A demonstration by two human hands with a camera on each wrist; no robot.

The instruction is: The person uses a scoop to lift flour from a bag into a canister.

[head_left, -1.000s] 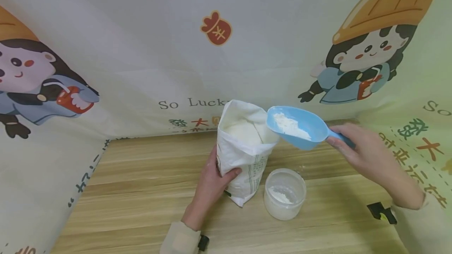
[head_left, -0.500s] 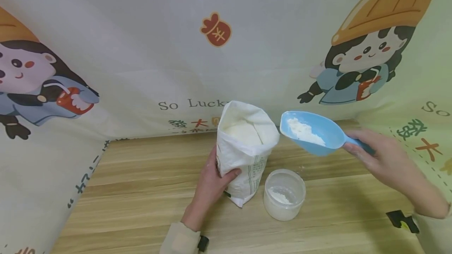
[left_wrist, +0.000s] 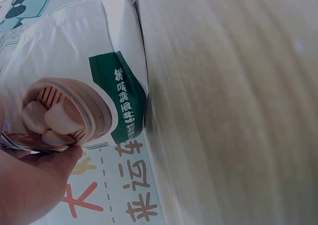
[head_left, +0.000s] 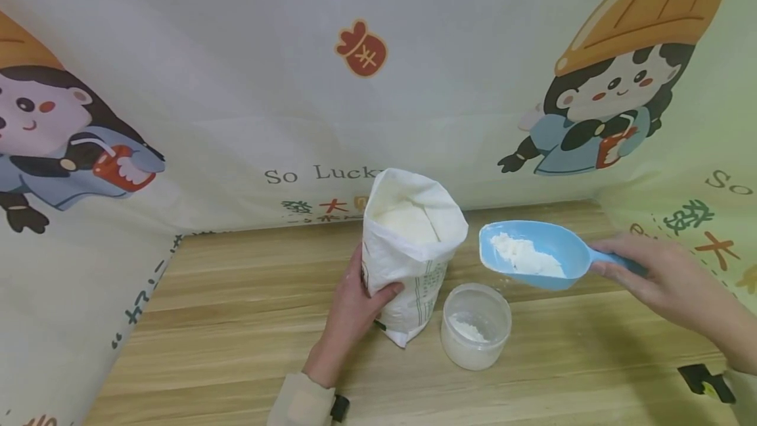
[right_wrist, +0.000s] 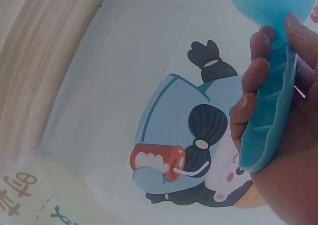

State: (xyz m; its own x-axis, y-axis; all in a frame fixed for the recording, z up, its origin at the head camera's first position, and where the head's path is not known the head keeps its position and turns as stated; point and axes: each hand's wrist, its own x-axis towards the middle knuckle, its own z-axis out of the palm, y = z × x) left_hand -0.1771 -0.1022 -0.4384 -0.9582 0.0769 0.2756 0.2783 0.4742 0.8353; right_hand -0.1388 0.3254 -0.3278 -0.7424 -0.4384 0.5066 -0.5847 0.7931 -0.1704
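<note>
My left hand [head_left: 357,304] grips the lower side of a white flour bag [head_left: 408,268], thumb across its front. The bag stands upright with its top open and white flour [head_left: 408,221] inside. In the left wrist view, the bag [left_wrist: 64,41] shows a printed steamer of buns. With my right hand [head_left: 662,268] I hold a blue scoop [head_left: 576,252] by its handle, level and carrying a heap of white flour [head_left: 526,256]. Fingers curl round the ridged handle [right_wrist: 271,106] in the right wrist view. Below and left of the scoop stands a clear round tub [head_left: 476,327] with some flour in it.
The wooden tabletop [head_left: 236,321] lies beneath everything. A printed cloth [head_left: 236,84] with cartoon figures hangs behind it and along both sides. The tub sits close to the bag's right side.
The scoop of flour has moved away from the bag's mouth to the right, then lower towards the tub's height. The left hand, bag and tub stay in place.
</note>
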